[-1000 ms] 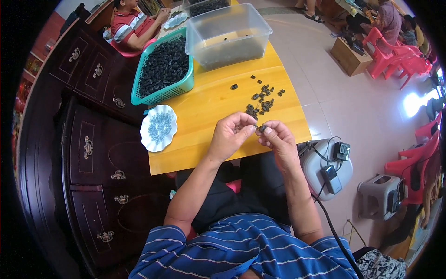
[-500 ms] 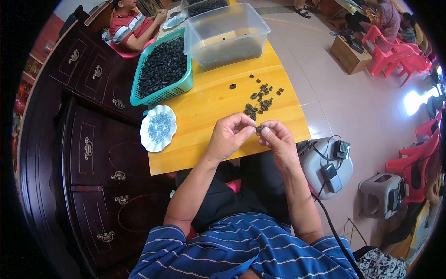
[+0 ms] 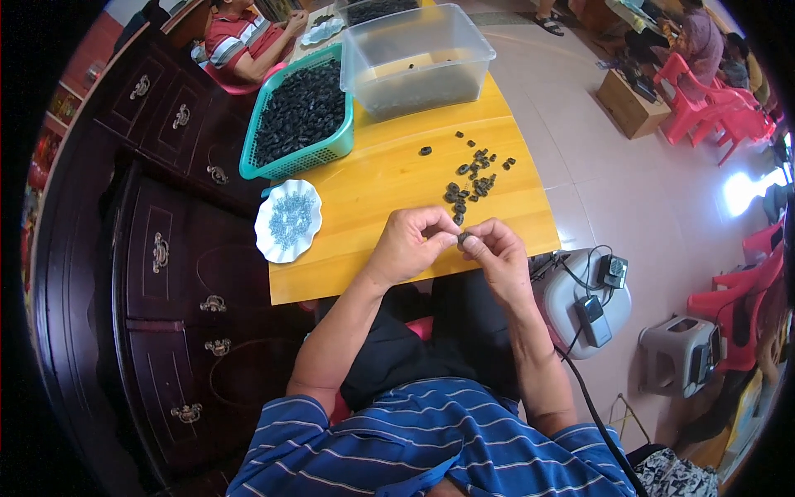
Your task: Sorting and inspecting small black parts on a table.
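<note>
Above the table's near edge my two hands meet, fingertips almost touching. My right hand [image 3: 502, 258] pinches a small black plastic part [image 3: 464, 238] between thumb and fingers. The thumb and forefinger of my left hand [image 3: 410, 247] are pressed together against the left side of that part; anything they hold is too small to make out. Just beyond the hands lies a loose scatter of similar small black pieces [image 3: 457, 192]. Left of them stands a white wavy-rimmed dish [image 3: 263, 229] holding many tiny clear bluish pieces [image 3: 291, 219].
A green basket [image 3: 338, 147] full of black parts and a clear plastic bin [image 3: 414, 93] stand farther back on the yellow table [image 3: 373, 178]. Dark drawers [image 3: 178, 273] line the left. A grey stool [image 3: 546, 311] carries devices and cables. Another person [image 3: 248, 41] sits at the far left.
The view has shifted slightly, so the table things appear a little farther right. Both hands stay together at the small black part, with only slight finger movement.
</note>
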